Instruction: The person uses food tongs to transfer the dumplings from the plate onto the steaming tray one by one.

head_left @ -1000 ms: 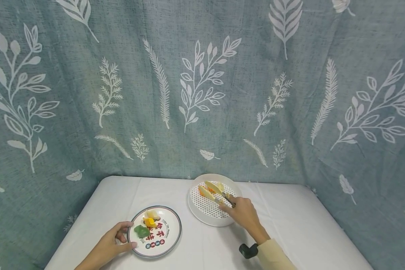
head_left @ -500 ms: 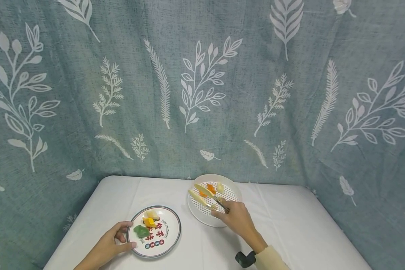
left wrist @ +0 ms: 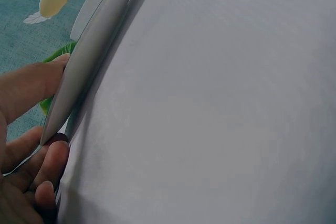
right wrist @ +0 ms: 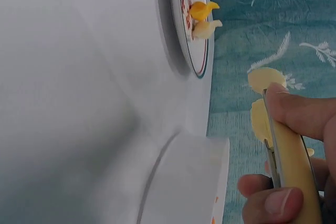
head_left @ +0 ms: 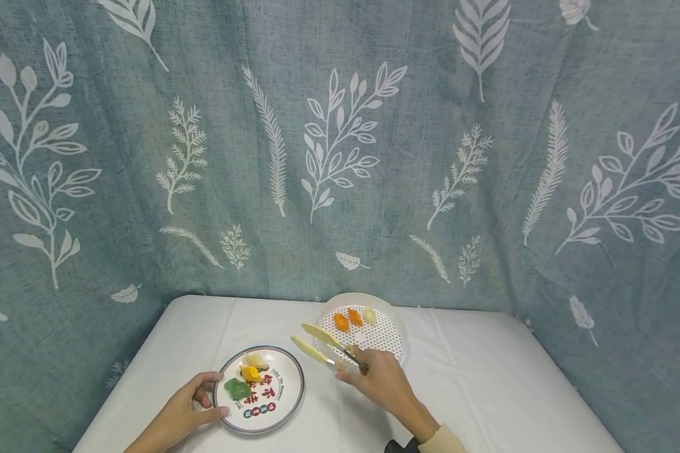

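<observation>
My left hand holds the left rim of a round white plate with red lettering. A green dumpling, a yellow dumpling and a cream dumpling lie on its left half. My right hand grips tongs by their cream handle, above the near left edge of a white perforated tray. The tongs' yellow tips are spread, with nothing seen between them, and point toward the plate. Two orange dumplings and a pale dumpling sit at the tray's back.
Both dishes stand on a table with a white cloth, the plate front left and the tray behind it to the right. A green-blue leaf-patterned curtain hangs behind and at both sides.
My right hand has drawn the tongs left and toward me, from above the tray's dumplings to between tray and plate. The left hand and the plate have not visibly moved.
</observation>
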Tool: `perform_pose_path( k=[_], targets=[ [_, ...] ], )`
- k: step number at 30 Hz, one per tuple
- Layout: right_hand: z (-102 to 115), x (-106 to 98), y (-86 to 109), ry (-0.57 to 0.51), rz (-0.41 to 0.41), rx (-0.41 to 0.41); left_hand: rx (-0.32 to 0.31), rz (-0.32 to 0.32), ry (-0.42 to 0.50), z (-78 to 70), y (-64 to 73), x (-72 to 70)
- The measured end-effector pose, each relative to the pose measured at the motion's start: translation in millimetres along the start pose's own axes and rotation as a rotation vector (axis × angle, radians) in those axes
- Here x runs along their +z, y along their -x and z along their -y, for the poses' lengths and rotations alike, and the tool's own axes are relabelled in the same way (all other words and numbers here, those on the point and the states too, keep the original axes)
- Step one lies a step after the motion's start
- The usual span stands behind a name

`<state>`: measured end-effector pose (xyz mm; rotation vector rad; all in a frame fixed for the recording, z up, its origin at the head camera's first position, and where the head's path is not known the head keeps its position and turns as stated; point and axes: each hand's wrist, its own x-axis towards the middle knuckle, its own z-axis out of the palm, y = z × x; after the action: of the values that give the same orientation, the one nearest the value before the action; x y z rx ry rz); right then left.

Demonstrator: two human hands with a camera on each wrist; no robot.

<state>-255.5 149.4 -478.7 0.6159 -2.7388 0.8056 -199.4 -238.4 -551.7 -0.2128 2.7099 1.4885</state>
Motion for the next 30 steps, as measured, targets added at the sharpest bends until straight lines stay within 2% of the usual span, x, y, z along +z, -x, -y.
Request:
perform_pose_path(
  k=[20, 30],
  targets=[
    [25, 23, 11.5, -0.066, 0.082, -0.080, -0.005, -0.008, -0.020, 0.5, 0.0, 0.4],
    [34, 31, 13.0, -0.054, 0.069, -0.079, -0.002, -0.003, -0.010, 1.6, -0.7, 0.5]
  ],
)
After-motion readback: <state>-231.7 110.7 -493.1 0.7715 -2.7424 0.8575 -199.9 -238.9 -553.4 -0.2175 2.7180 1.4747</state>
